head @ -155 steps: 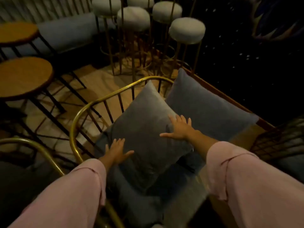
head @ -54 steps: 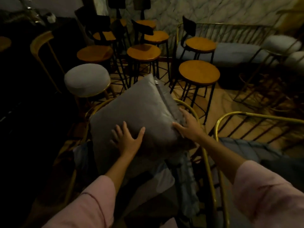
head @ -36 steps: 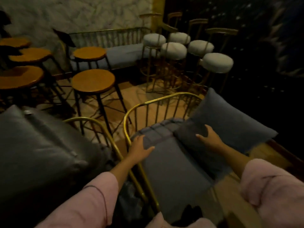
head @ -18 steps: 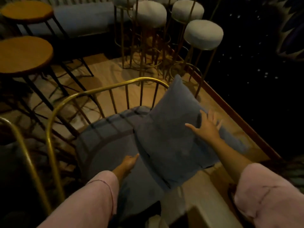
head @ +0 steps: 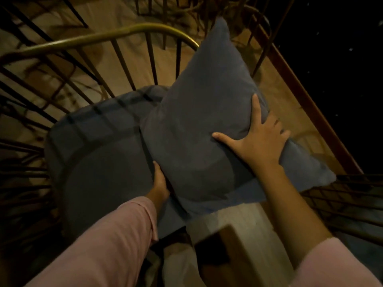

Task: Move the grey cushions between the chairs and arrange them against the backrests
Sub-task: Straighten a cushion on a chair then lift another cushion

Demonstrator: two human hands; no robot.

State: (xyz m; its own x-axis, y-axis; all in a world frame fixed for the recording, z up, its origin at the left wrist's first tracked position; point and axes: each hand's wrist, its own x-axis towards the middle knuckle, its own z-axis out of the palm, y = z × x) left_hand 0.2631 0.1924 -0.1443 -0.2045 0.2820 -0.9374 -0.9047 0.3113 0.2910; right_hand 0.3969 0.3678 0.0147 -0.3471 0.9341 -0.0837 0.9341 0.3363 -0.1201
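Observation:
A grey cushion point(head: 199, 121) stands on one corner at the right side of a chair with a grey padded seat point(head: 99, 162) and a curved brass backrest point(head: 99, 38). My right hand point(head: 261, 141) lies spread over the cushion's right face, fingers wrapped around its edge. My left hand point(head: 159, 185) grips the cushion's lower left edge, fingers tucked under it. The cushion's top corner reaches past the right end of the backrest. Pink sleeves cover both forearms.
A pale block-shaped surface point(head: 238, 228) sits just below the cushion near me. Dark wire frames of another chair point(head: 348, 199) lie at the right. A red-brown floor border point(head: 306, 104) runs diagonally beside a dark starry wall. Black stool legs point(head: 31, 79) crowd the left.
The view has tilted down and closer to the chair. My left hand has come up to the cushion's lower left edge and my right hand has closed onto its right side.

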